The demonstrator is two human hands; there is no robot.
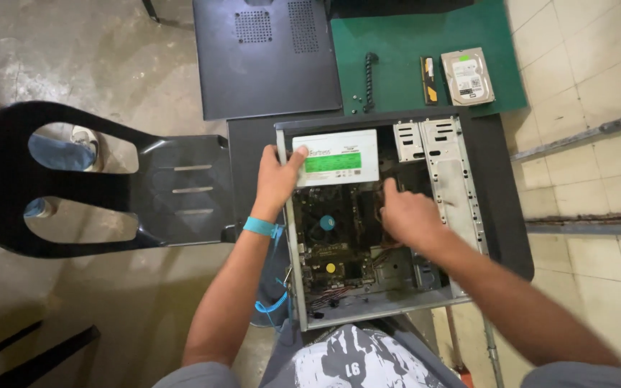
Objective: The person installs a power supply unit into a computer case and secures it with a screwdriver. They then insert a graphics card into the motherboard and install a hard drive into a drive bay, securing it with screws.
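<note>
Grey steel computer case [461, 187], open, lying on its side on a dark table [501, 237].

One power supply [337, 158], white with a green rectangular label, sits in the case's upper left corner, long axis left to right. Left hand [276, 179] grips its left end. Right hand [407, 214] reaches inside; finger state cannot be determined. One hard drive [468, 76] and one memory stick [430, 80] lie on the green mat [397, 57].

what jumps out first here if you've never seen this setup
An open computer case lies on its side in the middle, circuit board exposed. The left hand grips the corner of the white and green power supply at the case's top, and the right hand reaches into the cables beside it. Beyond, a hard drive and a memory stick lie on a green mat.
</note>
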